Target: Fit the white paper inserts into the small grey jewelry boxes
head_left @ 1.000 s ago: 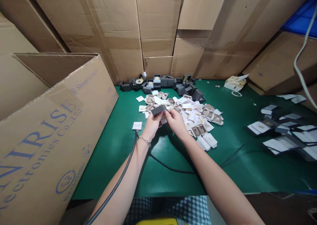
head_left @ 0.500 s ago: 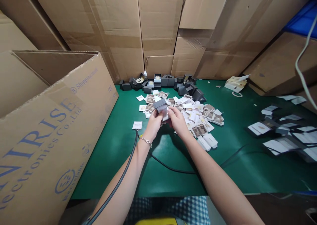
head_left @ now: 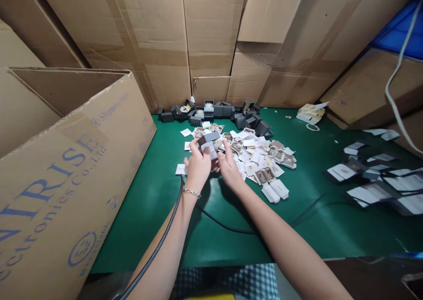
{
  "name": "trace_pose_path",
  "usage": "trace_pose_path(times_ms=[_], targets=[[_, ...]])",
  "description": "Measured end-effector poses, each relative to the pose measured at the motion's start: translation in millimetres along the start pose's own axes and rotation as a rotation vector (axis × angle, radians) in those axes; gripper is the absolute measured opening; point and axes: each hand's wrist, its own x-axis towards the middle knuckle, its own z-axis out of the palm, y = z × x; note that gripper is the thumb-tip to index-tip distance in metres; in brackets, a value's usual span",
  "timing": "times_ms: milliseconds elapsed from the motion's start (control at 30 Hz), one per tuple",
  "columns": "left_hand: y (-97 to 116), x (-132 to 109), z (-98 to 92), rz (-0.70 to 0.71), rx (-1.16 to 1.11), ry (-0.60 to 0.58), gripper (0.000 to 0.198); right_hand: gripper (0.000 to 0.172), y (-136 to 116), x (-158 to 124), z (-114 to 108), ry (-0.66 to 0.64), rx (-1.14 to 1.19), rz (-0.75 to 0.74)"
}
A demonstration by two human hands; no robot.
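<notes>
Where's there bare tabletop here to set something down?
Bare tabletop lies between the large carton and the left forearm, and between the white pile and the black-and-white packaging farther right. Between the forearms, a black cable crosses the bare strip. Crowded: beyond the left hand and right hand, the white pile, then dark boxes along the cardboard wall.

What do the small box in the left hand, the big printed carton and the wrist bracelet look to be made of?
Small box: card or plastic, I can't tell which; its dark grey faces look flat and mostly dull.
Carton: cardboard, likely corrugated, dull brown; the thick, rough cut rim suggests it.
Bracelet: probably metal, shiny silver-coloured, judging by its bright links.
</notes>
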Motion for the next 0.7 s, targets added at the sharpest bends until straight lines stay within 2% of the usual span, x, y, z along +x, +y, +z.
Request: trace_pose_path(times_ms=[100, 167, 267, 367, 467, 600, 700], targets=[[1, 7, -11.0, 0.043, 0.299, 0.127, 0.038, 0.066, 5, 1, 0, 0.012, -0.033, -0.006], [-2, 13, -16.4, 0.000, 0.354, 0.167, 0.038, 0.061, 4, 1, -2, 0.028, -0.086, -0.035], [-9, 20, -19.6, -0.036, 0.222, 0.181, 0.042, 0.050, 1, 0, -4, 0.062, -0.258, -0.092], [-14, 24, -17.2, -0.042, 0.081, 0.117, 0.047, 0.031, 1, 2, -5, 0.102, -0.457, -0.166], [-11, 24, -13.2, -0.056, -0.010, 0.044, 0.047, 0.014, 3, 4, -6, 0.067, -0.602, -0.227], [-3, 21, -11.7, -0.163, -0.173, -0.019, 0.040, 0.017, 1, 1, -6, -0.033, -0.769, -0.322], [1, 20, -12.2, -0.182, -0.237, -0.003, 0.034, 0.019, -3, -5, -3, -0.137, -0.907, -0.371]])
